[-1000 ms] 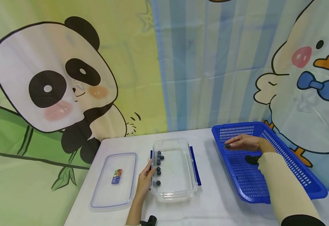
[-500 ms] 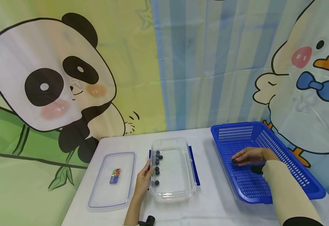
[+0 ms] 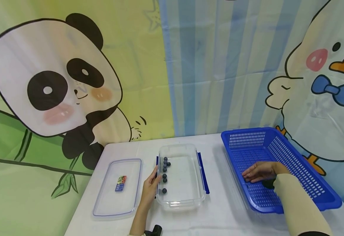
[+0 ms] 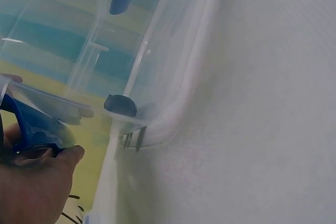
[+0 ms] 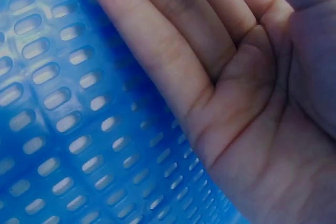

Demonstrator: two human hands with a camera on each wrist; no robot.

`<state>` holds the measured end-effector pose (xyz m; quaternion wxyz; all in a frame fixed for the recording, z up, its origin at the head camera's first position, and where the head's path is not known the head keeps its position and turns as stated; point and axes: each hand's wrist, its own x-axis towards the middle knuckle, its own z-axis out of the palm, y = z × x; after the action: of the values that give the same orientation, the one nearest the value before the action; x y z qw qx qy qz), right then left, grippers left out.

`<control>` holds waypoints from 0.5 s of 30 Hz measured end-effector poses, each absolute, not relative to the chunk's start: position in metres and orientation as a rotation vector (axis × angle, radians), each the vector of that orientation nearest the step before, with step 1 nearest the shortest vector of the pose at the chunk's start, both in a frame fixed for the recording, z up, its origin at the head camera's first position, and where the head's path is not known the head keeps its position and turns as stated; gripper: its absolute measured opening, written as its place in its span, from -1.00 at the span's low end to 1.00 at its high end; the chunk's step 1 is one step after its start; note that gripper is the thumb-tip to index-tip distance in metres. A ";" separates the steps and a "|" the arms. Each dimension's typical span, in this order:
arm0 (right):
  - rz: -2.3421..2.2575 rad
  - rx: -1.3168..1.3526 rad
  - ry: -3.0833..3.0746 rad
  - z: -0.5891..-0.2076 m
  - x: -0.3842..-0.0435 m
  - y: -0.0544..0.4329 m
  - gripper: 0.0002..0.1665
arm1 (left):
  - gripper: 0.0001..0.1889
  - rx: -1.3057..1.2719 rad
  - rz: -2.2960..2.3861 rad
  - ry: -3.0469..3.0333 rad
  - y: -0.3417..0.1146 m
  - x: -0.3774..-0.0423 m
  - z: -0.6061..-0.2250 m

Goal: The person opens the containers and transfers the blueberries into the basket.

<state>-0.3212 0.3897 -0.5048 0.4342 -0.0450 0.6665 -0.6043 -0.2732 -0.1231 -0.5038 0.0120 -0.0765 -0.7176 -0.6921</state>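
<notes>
My left hand point(image 3: 152, 184) grips the left side of a clear plastic box point(image 3: 186, 177). In the left wrist view, its thumb and fingers close around the box's blue clip point(image 4: 44, 127). Several blueberries point(image 3: 164, 190) lie along the box's left side. A dark blueberry point(image 4: 121, 105) shows through the wall in the left wrist view. My right hand point(image 3: 259, 171) is down inside a blue perforated basket point(image 3: 266, 198), close to its left wall. A small dark blueberry point(image 3: 245, 180) shows at its fingertips. In the right wrist view the palm point(image 5: 247, 114) is visible, but the fingertips lie out of frame.
A clear lid point(image 3: 117, 203) with a purple-blue rim and a colourful label point(image 3: 120, 183) lies left of the box. A white cloth covers the table point(image 3: 219, 216). Behind it hangs a curtain point(image 3: 201, 82) printed with cartoon animals.
My right hand has lowered from above the basket's left side to its bottom, carrying a blueberry at the fingertips. My left hand has stayed on the box.
</notes>
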 end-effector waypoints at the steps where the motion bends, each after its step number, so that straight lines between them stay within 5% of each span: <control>1: -1.504 -0.115 1.652 -0.504 -0.321 0.391 -0.69 | -0.43 -0.236 -2.162 -2.233 -0.123 -0.273 -0.504; 15: -1.700 -0.115 1.890 -0.423 -0.321 0.365 -0.63 | -0.45 -0.191 -2.138 -2.259 -0.123 -0.273 -0.504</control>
<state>-0.3206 0.3654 -0.4226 0.2940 -0.0432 0.7100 -0.6385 -0.2732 -0.1228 -0.5035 0.0129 -0.0613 -0.7248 -0.6861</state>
